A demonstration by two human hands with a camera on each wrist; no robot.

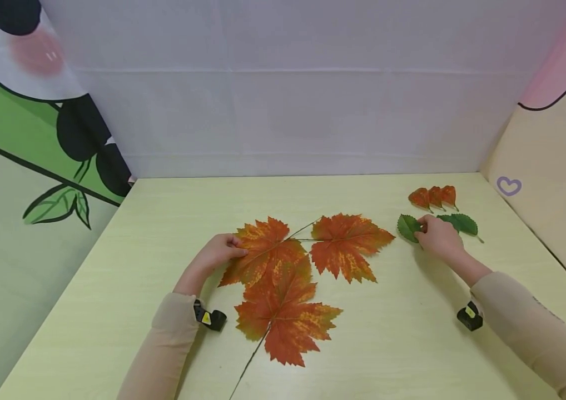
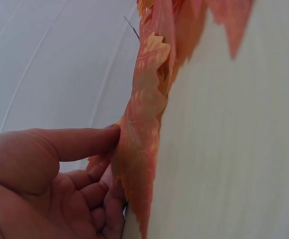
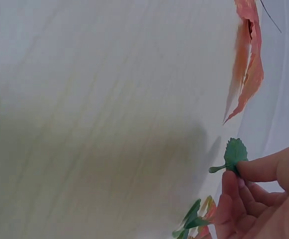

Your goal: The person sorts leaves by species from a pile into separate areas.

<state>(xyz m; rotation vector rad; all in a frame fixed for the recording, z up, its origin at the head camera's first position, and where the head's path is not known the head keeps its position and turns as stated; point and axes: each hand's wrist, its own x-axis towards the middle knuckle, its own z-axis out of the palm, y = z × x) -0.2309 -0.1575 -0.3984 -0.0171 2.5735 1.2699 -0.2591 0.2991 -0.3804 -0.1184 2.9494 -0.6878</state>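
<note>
Three large orange-red maple leaves lie near the middle of the table: an upper-left leaf [image 1: 263,250], a lower leaf [image 1: 288,316] overlapping it, and a right leaf [image 1: 348,244]. My left hand [image 1: 217,253] pinches the left edge of the upper-left leaf; in the left wrist view the thumb presses on that leaf [image 2: 139,109]. On the right, my right hand [image 1: 440,239] holds a small green leaf [image 1: 407,228] between thumb and fingers. The right wrist view shows this green leaf [image 3: 235,152] with its short stem. Other green leaves [image 1: 465,224] lie just beyond the hand, partly hidden.
Behind the green leaves, three small red-orange leaves [image 1: 433,198] lie in a row. A thin dark stem [image 1: 250,361] runs from the lower maple leaf toward the table's front. The pale table [image 1: 128,311] meets a white back wall [image 1: 308,122] and printed side panels.
</note>
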